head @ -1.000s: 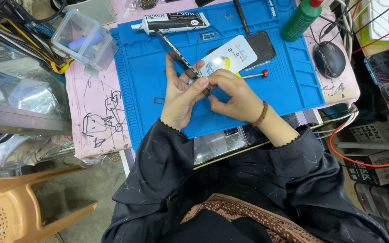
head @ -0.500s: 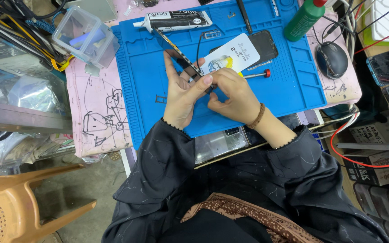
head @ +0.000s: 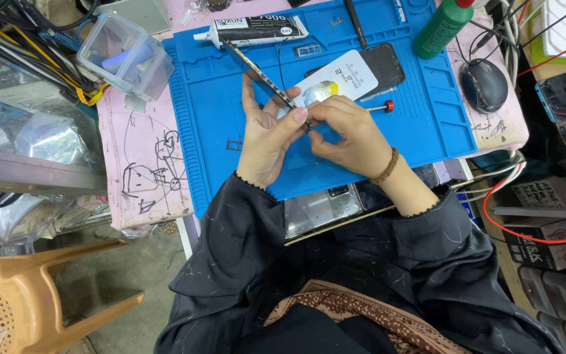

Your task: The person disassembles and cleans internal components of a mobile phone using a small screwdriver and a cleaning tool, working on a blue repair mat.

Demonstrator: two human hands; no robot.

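Left hand stays clamped on the thin phone frame; right hand keeps pinching its lower end, barely shifted over the blue mat

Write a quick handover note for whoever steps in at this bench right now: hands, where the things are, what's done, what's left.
Left hand: holds the thin phone frame edge-up over the blue mat.
Right hand: fingertips pinched at the frame's lower end, beside the left thumb.
On the mat: adhesive tube at the top, dark phone under a white card, red-handled screwdriver, green bottle.
Done: cannot tell.
Left: frame not yet set down.
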